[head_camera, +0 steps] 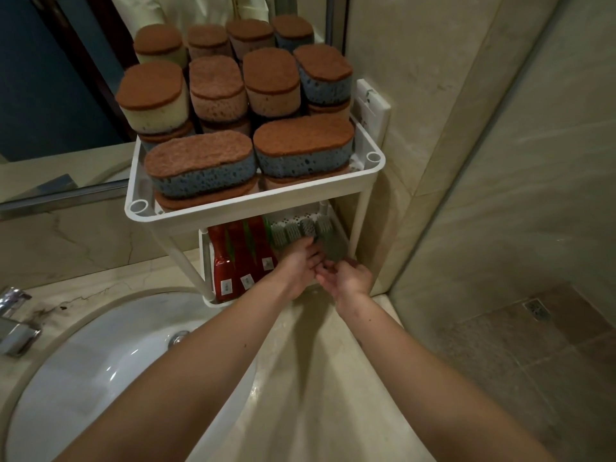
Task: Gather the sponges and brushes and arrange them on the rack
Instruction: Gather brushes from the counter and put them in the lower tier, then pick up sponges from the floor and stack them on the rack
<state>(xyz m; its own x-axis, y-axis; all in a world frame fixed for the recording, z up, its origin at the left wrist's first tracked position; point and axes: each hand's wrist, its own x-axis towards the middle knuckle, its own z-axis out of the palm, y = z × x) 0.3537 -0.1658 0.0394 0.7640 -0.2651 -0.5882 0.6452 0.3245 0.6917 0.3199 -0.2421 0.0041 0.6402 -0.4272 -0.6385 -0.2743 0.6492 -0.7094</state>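
A white two-tier rack (253, 203) stands on the counter against the mirror. Its top tier holds several sponges (200, 161) with brown scouring tops, stacked in layers. On the lower tier stand three red packaged brushes (233, 261) and a row of grey brushes (293, 230). Both my hands reach into the lower tier's right side. My left hand (300, 265) touches the grey brushes with its fingers curled round one. My right hand (346, 278) is beside it, fingers bent at a grey brush (335, 250); the grip is partly hidden.
A white sink basin (110, 361) lies at the lower left with a chrome tap (13, 325) at its edge. A white wall socket (373, 105) sits behind the rack's right side. A glass shower partition (500, 161) stands to the right, tiled floor beyond.
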